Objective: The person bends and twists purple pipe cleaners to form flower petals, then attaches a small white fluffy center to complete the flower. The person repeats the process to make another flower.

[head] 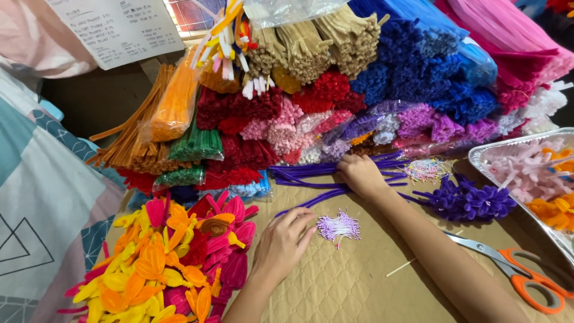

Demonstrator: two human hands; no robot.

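Your right hand (360, 174) reaches furthest, its fingers curled down onto the loose purple stems (335, 170) that lie flat across the table (359, 275); they close over the stems, though the back of the hand hides whether they truly pinch one. The stems lie side by side, ends toward you, so one can be drawn off without disturbing the rest.

Your left hand (284, 242) rests palm down nearer you, fingers slightly apart and holding nothing, the tips just beside a small lilac stamen bunch (339, 227). That bunch sits between your two hands, within reach of either.

To the right of the stems a second, paler stamen bunch (426, 170) lies near a heap of finished purple petals (466, 200). Orange-handled scissors (520, 272) lie by your right forearm, blades pointing inward, and a thin wooden stick (402, 268) lies near them. A foil tray (487, 157) at the right edge keeps pink and orange pieces sorted.

To your left, pink, orange and yellow petals (173, 257) are piled together. Behind everything, bundles (335, 90) of stems stack by colour, ends facing you so each shade is easy to pick.
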